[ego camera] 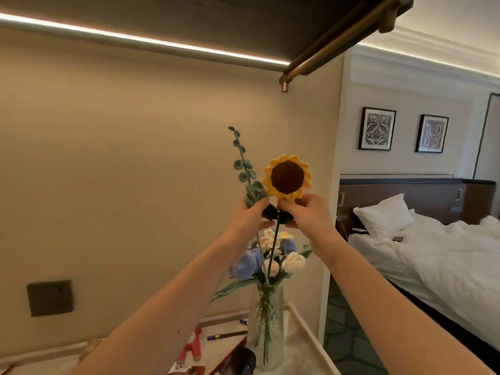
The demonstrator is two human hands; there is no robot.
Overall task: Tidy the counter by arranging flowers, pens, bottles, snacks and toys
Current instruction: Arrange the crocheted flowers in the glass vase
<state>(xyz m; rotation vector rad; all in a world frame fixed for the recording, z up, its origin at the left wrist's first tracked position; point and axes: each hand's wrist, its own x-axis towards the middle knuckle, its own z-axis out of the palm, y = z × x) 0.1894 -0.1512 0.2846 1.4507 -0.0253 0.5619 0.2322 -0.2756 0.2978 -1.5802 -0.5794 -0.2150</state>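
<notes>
Yellow crochet sunflower [287, 176] stands tall in the glass vase [266, 328], its head pinched underneath by the right hand [308, 212]. The left hand [246, 217] pinches the green sprig [244, 169] beside it. Both should probably turn gently, keeping stems seated.

Not much to read here tbh. The only lettering is on a red and white snack wrapper [186, 368] lying just left of the glass vase [266, 328] at the bottom edge. There's white script on it that starts with something like "Do", but the rest is cut off and blurry, so I can't make out the brand.
</notes>
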